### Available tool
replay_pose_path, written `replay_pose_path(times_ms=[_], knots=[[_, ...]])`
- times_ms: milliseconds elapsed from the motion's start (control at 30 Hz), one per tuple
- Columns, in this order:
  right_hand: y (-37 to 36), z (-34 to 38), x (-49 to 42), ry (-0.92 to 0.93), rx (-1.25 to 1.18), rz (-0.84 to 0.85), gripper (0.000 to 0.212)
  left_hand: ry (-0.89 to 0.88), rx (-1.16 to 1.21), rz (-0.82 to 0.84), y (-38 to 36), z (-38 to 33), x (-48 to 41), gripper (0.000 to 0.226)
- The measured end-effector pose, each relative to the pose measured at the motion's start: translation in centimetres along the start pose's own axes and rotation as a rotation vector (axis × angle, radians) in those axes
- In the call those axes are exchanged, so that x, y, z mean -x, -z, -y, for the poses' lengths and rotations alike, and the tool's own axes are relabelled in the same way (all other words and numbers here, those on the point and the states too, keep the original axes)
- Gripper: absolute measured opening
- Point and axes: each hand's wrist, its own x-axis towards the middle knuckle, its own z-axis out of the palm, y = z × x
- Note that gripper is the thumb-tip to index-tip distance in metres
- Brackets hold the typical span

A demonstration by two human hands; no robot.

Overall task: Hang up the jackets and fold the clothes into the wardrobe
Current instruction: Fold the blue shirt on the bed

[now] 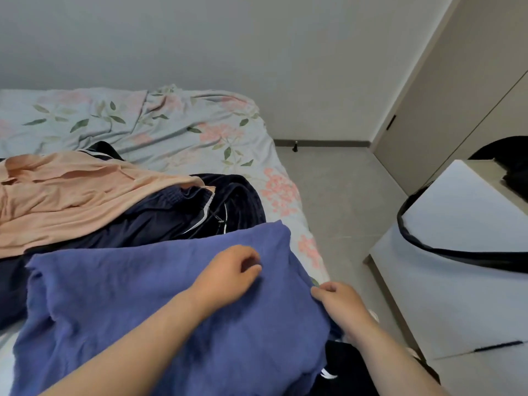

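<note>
A blue-purple garment lies spread over the near part of the bed. My left hand hovers over its upper right part with fingers loosely curled, holding nothing that I can see. My right hand pinches the garment's right edge at the side of the bed. Behind it lies a dark navy jacket with white piping, and a peach garment is draped over that at the left.
The bed has a floral sheet. A white table with a black strap stands at the right. Beige wardrobe doors fill the far right. Grey floor runs between bed and table.
</note>
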Motion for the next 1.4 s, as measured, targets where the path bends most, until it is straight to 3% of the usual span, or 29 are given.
replay_pose_path(times_ms=[67,133,200,267,333,367,467,533,633,733,900,1033,1167,1233,1300,1367,1400], knots=[[0.2,-0.8,0.7,-0.063,-0.05,0.093,0.023,0.058,0.031,0.082,-2.8,-2.5,-2.7,0.008],[0.0,-1.4,1.1,-0.012,-0.024,0.122,0.013,0.151,-0.006,0.096,-5.3,-4.4,-4.9,0.014],[-0.3,-1.6,1.8,0.081,-0.018,0.117,0.009,0.254,-0.116,0.1,-7.2,-5.9,-6.3,0.041],[-0.7,-1.4,2.5,0.153,-0.05,0.138,0.024,0.352,-0.171,0.12,-8.4,-6.6,-7.1,0.075],[-1.3,-1.2,3.8,0.198,-0.068,0.172,0.035,0.4,-0.202,0.122,-8.8,-6.9,-7.0,0.083],[-1.6,-1.1,4.5,0.224,-0.069,0.204,0.039,0.402,-0.193,0.12,-8.7,-6.8,-6.9,0.074],[-3.1,-0.8,6.4,0.321,-0.068,0.266,0.046,0.364,-0.03,0.054,-7.0,-5.6,-6.5,0.012],[-4.1,0.2,7.9,0.372,-0.083,0.28,0.046,0.387,0.232,0.031,-4.3,-4.6,-5.5,0.026],[-6.5,2.3,10.1,0.444,-0.065,0.357,0.044,0.444,0.601,-0.044,1.3,-3.0,-2.5,0.012],[-10.1,4.7,12.5,0.508,-0.026,0.484,0.039,0.409,0.762,-0.163,6.9,-0.2,1.1,0.003],[-18.0,7.4,15.9,0.584,0.074,0.64,0.034,0.428,0.76,-0.37,14.4,5.4,6.8,0.022],[-24.4,8.0,19.1,0.566,0.095,0.709,0.038,0.464,0.657,-0.523,17.4,9.5,11.3,0.019],[-26.1,6.8,20.4,0.563,0.296,0.865,0.047,0.542,0.413,-0.639,17.3,13.5,15.3,0.015],[-24.5,5.8,19.4,0.581,0.318,0.767,0.042,0.585,0.377,-0.775,16.8,14.8,17.7,0.032],[-22.0,4.6,16.9,0.558,0.245,0.475,0.029,0.652,0.442,-0.848,15.7,15.6,20.6,0.044],[-19.0,3.1,14.1,0.483,0.195,0.217,0.016,0.745,0.45,-0.796,13.6,15.5,23.6,0.047],[-17.8,2.4,13.1,0.406,0.206,0.173,0.006,0.772,0.413,-0.733,12.4,15.1,24.8,0.051]])
